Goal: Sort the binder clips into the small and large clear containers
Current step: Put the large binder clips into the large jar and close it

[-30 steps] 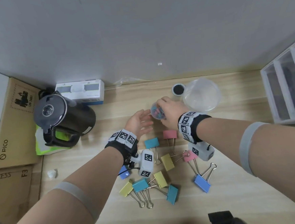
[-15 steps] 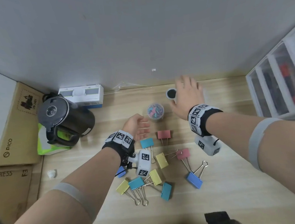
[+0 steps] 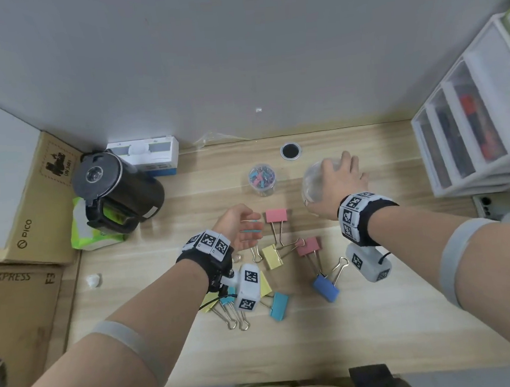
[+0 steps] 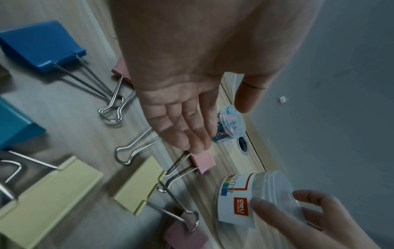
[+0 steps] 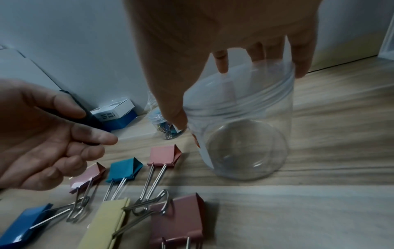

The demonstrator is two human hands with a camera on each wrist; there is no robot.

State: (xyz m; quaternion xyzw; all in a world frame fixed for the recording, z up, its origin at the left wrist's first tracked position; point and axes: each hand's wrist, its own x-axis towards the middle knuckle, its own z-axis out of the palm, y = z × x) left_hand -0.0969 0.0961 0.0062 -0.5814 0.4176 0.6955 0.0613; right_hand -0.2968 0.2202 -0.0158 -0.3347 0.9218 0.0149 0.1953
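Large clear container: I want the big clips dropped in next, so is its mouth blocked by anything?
Yes. The right hand grips the large clear container from above by its rim, fingers spanning the open mouth. No lid shows; it looks empty.

Overhead head view, close wrist views
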